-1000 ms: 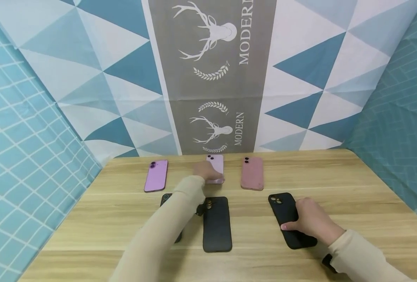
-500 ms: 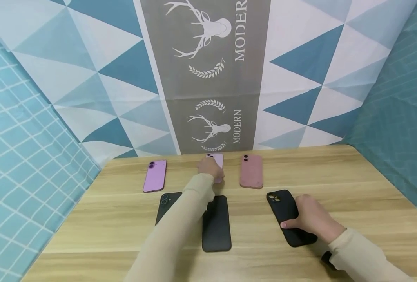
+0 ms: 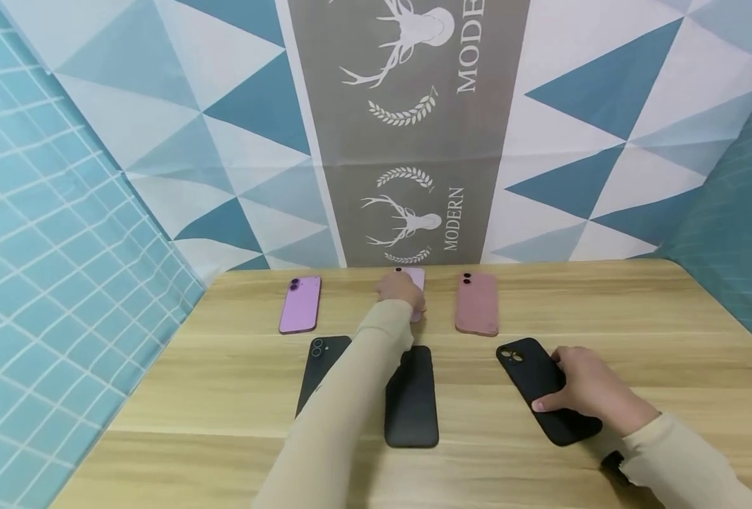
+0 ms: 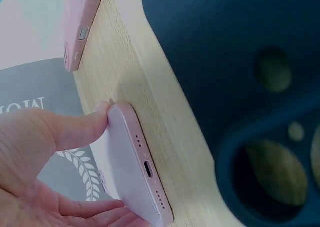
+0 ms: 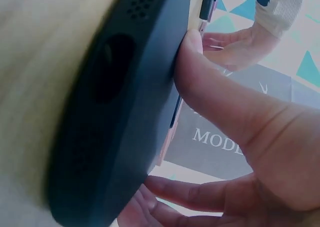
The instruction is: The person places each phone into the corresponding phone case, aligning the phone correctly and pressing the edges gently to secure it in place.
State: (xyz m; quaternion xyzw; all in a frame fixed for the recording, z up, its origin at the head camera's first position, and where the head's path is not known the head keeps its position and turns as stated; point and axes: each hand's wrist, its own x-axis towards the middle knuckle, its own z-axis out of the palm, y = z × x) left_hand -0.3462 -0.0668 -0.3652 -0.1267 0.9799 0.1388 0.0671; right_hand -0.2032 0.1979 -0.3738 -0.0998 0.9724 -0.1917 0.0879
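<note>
At the right of a wooden bench [image 3: 210, 389], a black phone case [image 3: 531, 378] lies slantwise, light brown showing through its camera openings. The person's right hand [image 3: 595, 389] grips it by its long edges, thumb on one side, fingers on the other. Two more black cases lie to its left: the middle case [image 3: 411, 399], and the left case [image 3: 320, 364], with round camera rings; whether a phone sits inside either is unclear.

At the back, between two other phones, is a pale lilac phone [image 3: 416, 278]. The left hand [image 3: 401, 291] pinches it across its sides, its charging port facing the left wrist camera; whether it is lifted cannot be told. To its left lies a purple phone [image 3: 300, 305], to its right a pink phone [image 3: 477, 304]. The left sleeve [image 3: 344, 410] crosses over the left case and hides part of it.

Behind the bench hangs a backdrop [image 3: 414, 148] of blue triangles and grey deer-head panel, with blue tile-patterned sheeting [image 3: 45, 233] at left.
</note>
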